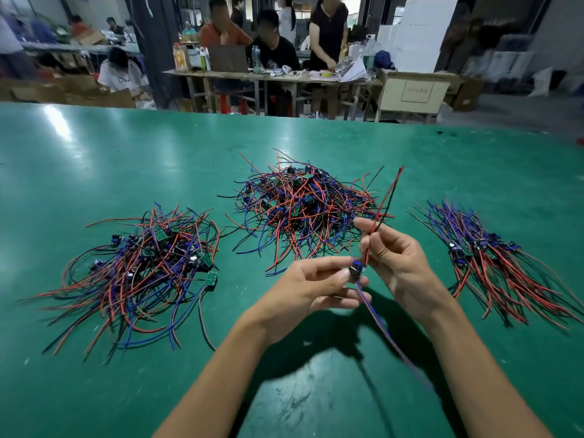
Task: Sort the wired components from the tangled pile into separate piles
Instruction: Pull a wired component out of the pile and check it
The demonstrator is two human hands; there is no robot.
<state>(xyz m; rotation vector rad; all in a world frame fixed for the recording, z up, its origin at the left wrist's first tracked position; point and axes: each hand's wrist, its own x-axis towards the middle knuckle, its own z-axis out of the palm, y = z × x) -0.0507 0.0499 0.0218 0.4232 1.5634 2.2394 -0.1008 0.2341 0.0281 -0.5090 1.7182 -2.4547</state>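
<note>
L hand (311, 287) pinches blurry blue component (356, 269) | R hand (393, 257) grips its thin red/blk wires (386, 197) | glossy green table (126, 159)

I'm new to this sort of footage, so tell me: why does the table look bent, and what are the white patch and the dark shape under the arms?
Head view: the wide-angle lens bows the green table at its far edge; the white patch is glare from overhead light; the dark shape is the arms' shadow; the left hand and right hand are slightly soft, and the background people are blurred.
</note>
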